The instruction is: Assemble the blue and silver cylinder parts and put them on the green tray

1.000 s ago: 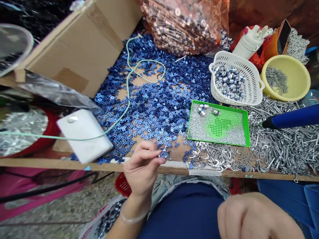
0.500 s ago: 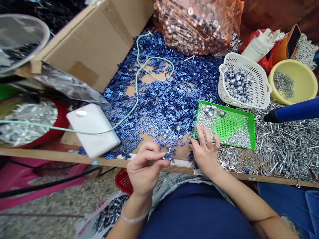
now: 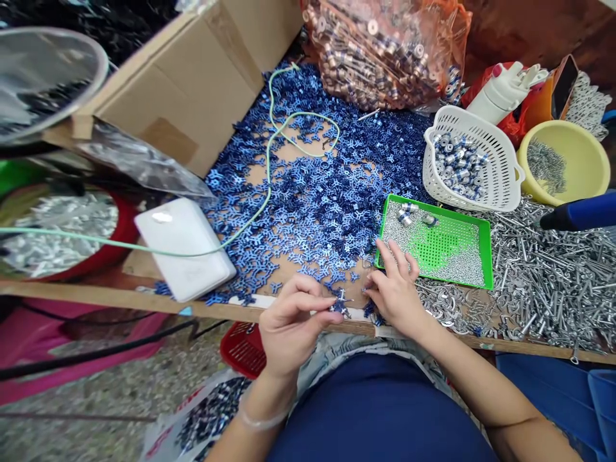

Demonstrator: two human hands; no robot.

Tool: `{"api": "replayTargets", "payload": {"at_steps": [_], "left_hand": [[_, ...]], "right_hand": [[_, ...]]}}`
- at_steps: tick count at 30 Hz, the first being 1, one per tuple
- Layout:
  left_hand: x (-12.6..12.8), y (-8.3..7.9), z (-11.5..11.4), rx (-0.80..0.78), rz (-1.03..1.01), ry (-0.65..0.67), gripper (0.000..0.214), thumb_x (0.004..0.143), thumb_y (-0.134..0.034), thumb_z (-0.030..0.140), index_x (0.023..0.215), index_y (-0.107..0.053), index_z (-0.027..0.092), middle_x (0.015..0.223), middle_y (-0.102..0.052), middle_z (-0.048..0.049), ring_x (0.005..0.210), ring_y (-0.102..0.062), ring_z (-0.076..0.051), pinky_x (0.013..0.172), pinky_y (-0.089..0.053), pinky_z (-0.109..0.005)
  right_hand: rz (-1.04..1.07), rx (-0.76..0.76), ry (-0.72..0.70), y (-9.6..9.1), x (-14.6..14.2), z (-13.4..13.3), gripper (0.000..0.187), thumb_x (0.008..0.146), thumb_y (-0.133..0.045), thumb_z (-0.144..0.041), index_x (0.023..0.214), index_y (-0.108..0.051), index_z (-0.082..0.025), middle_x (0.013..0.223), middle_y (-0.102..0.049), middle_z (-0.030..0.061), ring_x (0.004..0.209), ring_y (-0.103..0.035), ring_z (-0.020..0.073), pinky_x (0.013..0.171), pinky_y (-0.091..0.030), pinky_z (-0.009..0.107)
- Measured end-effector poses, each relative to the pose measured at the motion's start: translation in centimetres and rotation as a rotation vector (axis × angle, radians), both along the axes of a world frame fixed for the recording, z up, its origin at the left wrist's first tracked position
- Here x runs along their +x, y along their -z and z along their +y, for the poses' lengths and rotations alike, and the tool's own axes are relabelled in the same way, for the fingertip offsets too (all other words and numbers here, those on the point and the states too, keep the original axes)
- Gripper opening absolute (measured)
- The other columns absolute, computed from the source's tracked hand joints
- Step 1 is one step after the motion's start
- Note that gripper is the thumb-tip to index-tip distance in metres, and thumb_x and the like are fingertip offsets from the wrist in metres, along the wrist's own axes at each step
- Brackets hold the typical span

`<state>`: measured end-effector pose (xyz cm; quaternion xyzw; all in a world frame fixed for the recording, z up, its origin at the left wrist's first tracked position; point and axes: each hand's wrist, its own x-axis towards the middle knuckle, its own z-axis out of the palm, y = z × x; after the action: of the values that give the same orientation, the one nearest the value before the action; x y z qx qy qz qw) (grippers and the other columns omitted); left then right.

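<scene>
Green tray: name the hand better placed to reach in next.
Probably the right hand: it is at the near left corner of the green tray, though its grip is unclear. The left hand is farther, pinching a small blue part.

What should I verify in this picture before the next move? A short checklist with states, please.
1. Left hand pinching the small blue-and-silver piece: ok.
2. Right hand holding a part: cannot tell; its fingertips are too small to read.
3. Green tray upright: ok.
4. Green cord clear of both hands: ok.
5. Silver pins contained: not ok; they lie loose right of the tray.
</scene>
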<state>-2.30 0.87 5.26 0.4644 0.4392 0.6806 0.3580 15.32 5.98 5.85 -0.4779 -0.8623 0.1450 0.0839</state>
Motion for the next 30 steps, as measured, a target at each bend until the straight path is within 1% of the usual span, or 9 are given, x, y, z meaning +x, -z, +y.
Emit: {"api": "replayTargets", "payload": {"at_steps": [4, 7, 10, 15, 21, 23, 27, 28, 30], "left_hand": [[0.3, -0.6, 0.3, 0.077, 0.190, 0.035, 0.020, 0.065, -0.079, 0.019, 0.083, -0.072, 0.023, 0.065, -0.053, 0.0027, 0.062, -0.050, -0.011, 0.054, -0.040, -0.024], [0.8, -1.2, 0.8, 0.185, 0.381, 0.071, 0.015, 0.068, -0.077, 0.024, 0.081, -0.070, 0.020, 0.064, -0.052, 0.0032, 0.062, -0.049, -0.011, 0.057, -0.041, -0.026], [1.3, -1.9, 1.2, 0.279, 0.508, 0.103, 0.011, 0.075, -0.071, 0.026, 0.080, -0.068, 0.018, 0.064, -0.053, 0.0021, 0.064, -0.050, -0.012, 0.059, -0.043, -0.027], [1.7, -2.7, 1.6, 0.352, 0.612, 0.130, 0.009, 0.078, -0.068, 0.027, 0.081, -0.067, 0.018, 0.064, -0.054, 0.0020, 0.065, -0.050, -0.012, 0.060, -0.045, -0.026], [1.8, -2.8, 1.6, 0.377, 0.679, 0.118, 0.010, 0.076, -0.071, 0.024, 0.083, -0.067, 0.019, 0.064, -0.054, 0.0024, 0.064, -0.049, -0.012, 0.059, -0.045, -0.027], [1.9, -2.9, 1.7, 0.396, 0.676, 0.127, 0.012, 0.075, -0.072, 0.023, 0.085, -0.067, 0.018, 0.065, -0.054, 0.0021, 0.064, -0.049, -0.012, 0.059, -0.043, -0.027], [2.3, -3.2, 2.0, 0.391, 0.579, 0.193, 0.014, 0.073, -0.073, 0.020, 0.086, -0.068, 0.021, 0.066, -0.055, 0.0023, 0.065, -0.047, -0.012, 0.060, -0.041, -0.027], [2.4, -3.3, 2.0, 0.347, 0.515, 0.215, 0.015, 0.072, -0.074, 0.021, 0.086, -0.068, 0.021, 0.068, -0.055, 0.0022, 0.066, -0.048, -0.012, 0.061, -0.042, -0.027], [2.8, -3.3, 2.1, 0.179, 0.307, 0.277, 0.021, 0.069, -0.076, 0.029, 0.086, -0.066, 0.021, 0.071, -0.055, 0.0013, 0.068, -0.050, -0.012, 0.062, -0.043, -0.026]], "right_hand": [[0.356, -0.237, 0.160, -4.4, 1.6, 0.3, 0.012, 0.075, -0.068, -0.033, 0.070, -0.062, -0.024, 0.145, -0.037, 0.0011, 0.139, -0.019, 0.0285, 0.105, -0.022, 0.060], [0.486, -0.523, 0.075, -8.0, 2.6, 0.6, 0.014, 0.071, -0.072, -0.036, 0.069, -0.063, -0.026, 0.143, -0.040, -0.0042, 0.140, -0.018, 0.0249, 0.109, -0.019, 0.055], [0.460, -0.673, 0.025, -9.4, 2.7, 0.9, 0.014, 0.067, -0.076, -0.035, 0.067, -0.065, -0.026, 0.140, -0.044, -0.0049, 0.139, -0.018, 0.0250, 0.110, -0.015, 0.054], [0.442, -0.700, 0.043, -8.7, 2.3, 1.1, 0.015, 0.065, -0.077, -0.035, 0.067, -0.065, -0.026, 0.135, -0.048, -0.0040, 0.136, -0.023, 0.0261, 0.109, -0.015, 0.056], [0.419, -0.503, 0.082, -8.4, 2.8, 0.6, 0.020, 0.065, -0.076, -0.038, 0.072, -0.063, -0.025, 0.130, -0.051, 0.0009, 0.130, -0.032, 0.0267, 0.106, -0.019, 0.057], [0.427, -0.500, 0.072, -8.2, 3.0, 0.4, 0.018, 0.067, -0.075, -0.039, 0.074, -0.064, -0.026, 0.129, -0.052, 0.0010, 0.129, -0.033, 0.0272, 0.106, -0.018, 0.058], [0.655, -0.650, 0.021, -7.5, 3.3, 0.2, 0.019, 0.069, -0.073, -0.038, 0.075, -0.064, -0.023, 0.125, -0.055, 0.0032, 0.121, -0.045, 0.0246, 0.102, -0.032, 0.052], [0.721, -0.641, 0.016, -7.3, 3.4, 0.1, 0.019, 0.070, -0.072, -0.039, 0.074, -0.063, -0.022, 0.124, -0.056, 0.0037, 0.119, -0.047, 0.0240, 0.101, -0.035, 0.050], [0.772, -0.470, 0.012, -7.0, 3.6, -0.2, 0.018, 0.072, -0.071, -0.038, 0.075, -0.062, -0.022, 0.125, -0.054, 0.0035, 0.119, -0.046, 0.0239, 0.101, -0.036, 0.048]]}}
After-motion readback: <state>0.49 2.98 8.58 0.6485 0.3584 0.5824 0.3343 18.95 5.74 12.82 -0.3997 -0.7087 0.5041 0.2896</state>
